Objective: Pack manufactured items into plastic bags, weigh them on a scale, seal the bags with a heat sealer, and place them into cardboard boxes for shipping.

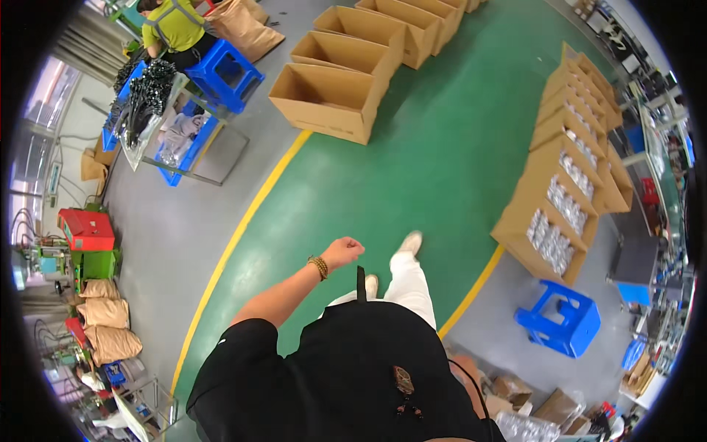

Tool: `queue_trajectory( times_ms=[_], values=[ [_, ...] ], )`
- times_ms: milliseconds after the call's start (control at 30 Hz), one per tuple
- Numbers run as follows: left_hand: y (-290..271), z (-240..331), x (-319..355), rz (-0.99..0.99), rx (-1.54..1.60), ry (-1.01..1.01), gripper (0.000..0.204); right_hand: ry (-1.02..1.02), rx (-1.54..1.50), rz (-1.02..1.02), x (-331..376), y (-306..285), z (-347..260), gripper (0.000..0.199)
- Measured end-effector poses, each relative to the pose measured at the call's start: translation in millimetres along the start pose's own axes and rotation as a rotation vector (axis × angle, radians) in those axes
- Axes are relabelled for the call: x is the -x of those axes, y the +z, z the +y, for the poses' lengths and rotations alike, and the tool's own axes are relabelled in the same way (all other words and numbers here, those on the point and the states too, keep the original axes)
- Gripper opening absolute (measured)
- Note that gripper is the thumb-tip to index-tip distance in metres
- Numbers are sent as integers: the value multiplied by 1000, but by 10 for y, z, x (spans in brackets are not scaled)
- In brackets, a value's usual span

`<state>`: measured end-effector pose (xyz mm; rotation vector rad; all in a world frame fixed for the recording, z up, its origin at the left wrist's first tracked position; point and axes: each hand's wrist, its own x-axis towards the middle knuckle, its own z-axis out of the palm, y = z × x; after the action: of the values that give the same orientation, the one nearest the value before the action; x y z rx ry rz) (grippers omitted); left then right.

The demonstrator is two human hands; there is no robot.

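Note:
My left hand (345,253) hangs in front of my body over the green floor, with a beaded bracelet (318,267) on the wrist. Its fingers are loosely curled together, and nothing shows in them. It touches no object; my white trousers and light shoe (412,244) are nearby. Of my right arm only a bit of skin (465,381) appears beside my black top; the right hand itself is out of sight.
Open cardboard boxes (324,118) line the walkway's far left. Boxes with silvery wrapped items (551,245) stand along the right. Near them is a blue stool (563,318). A person in yellow-green (179,28) works at the upper left beside a rack (221,158).

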<state>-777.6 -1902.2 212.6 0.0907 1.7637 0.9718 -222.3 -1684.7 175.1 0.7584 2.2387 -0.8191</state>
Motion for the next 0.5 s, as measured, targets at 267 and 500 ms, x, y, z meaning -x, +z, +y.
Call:
queue_trajectory(
  times_ms=[267, 500],
  values=[
    [-1265, -81, -886, 269, -255, -193, 37, -25, -178, -269, -2004, -961, -250, 26],
    [-2885, 639, -1891, 414, -545, -262, 42, 107, -660, 465, -3824, -3699, -1035, 24]
  ],
)
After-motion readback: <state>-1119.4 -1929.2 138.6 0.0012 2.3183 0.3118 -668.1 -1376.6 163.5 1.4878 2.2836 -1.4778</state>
